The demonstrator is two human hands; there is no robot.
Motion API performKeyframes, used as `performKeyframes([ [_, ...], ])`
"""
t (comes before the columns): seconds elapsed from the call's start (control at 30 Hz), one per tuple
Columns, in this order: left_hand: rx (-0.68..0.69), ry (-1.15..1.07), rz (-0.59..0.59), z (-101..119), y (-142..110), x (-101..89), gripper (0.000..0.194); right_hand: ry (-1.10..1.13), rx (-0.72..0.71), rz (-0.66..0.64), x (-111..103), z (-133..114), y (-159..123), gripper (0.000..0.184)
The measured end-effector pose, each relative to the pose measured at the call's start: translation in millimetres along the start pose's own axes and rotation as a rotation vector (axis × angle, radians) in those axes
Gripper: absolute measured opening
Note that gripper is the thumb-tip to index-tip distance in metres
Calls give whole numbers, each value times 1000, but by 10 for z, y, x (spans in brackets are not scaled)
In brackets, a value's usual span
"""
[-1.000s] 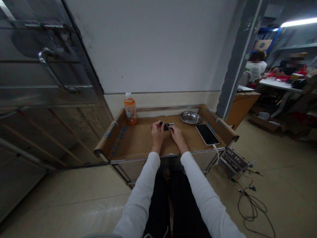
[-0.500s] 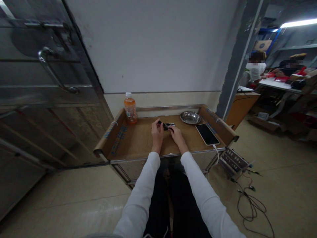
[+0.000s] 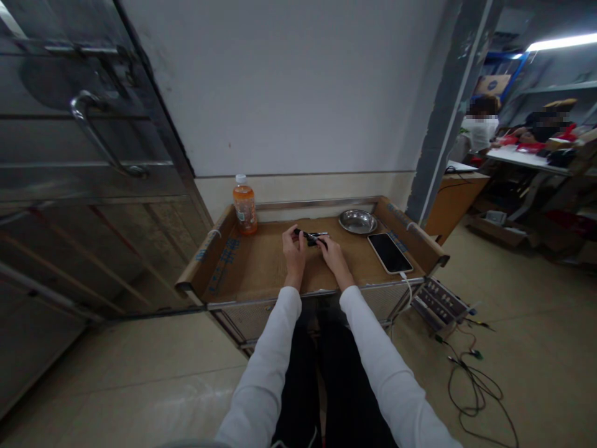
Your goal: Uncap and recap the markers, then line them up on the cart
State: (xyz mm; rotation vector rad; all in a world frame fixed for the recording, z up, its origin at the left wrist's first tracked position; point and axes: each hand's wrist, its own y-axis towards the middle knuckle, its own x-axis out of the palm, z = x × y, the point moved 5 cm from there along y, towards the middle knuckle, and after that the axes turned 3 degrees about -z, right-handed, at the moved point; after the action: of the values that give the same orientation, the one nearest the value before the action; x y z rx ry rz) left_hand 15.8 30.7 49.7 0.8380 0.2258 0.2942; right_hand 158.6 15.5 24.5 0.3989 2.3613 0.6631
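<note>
Both my hands meet over the middle of the cardboard-lined tray top (image 3: 261, 267). Between them is a small slim black object (image 3: 310, 238), too small to name. My left hand (image 3: 293, 250) pinches its left end, fingers closed. Closed on its right end is my right hand (image 3: 332, 254), thumb and fingertips pressed together. Just behind the fingers a thin silvery piece (image 3: 319, 234) shows; I cannot tell whether it is joined to the black object. Fingers partly hide both.
An orange drink bottle (image 3: 245, 206) stands at the back left. A round steel dish (image 3: 357, 221) and a phone (image 3: 390, 253) with a white cable lie on the right. Below right, a metal box (image 3: 438, 305) and black cables (image 3: 478, 389) rest on the floor. People sit beyond.
The black object has tilted and shifted slightly between my fingers. My left hand has moved a little left and its fingers have changed position; my right hand stays almost in place.
</note>
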Motion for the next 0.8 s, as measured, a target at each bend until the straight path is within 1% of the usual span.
performKeyframes([
  [0.4, -15, 8, 5, -24, -7, 5, 25, -24, -7, 7, -4, 2, -12, 20],
  [0.63, -22, 10, 53, -21, -4, -24, 20, -29, 1, 14, -4, 5, -11, 19],
  [0.8, -34, -4, 61, -13, -7, -39, 18, -28, 4, 7, -14, 6, -11, 19],
])
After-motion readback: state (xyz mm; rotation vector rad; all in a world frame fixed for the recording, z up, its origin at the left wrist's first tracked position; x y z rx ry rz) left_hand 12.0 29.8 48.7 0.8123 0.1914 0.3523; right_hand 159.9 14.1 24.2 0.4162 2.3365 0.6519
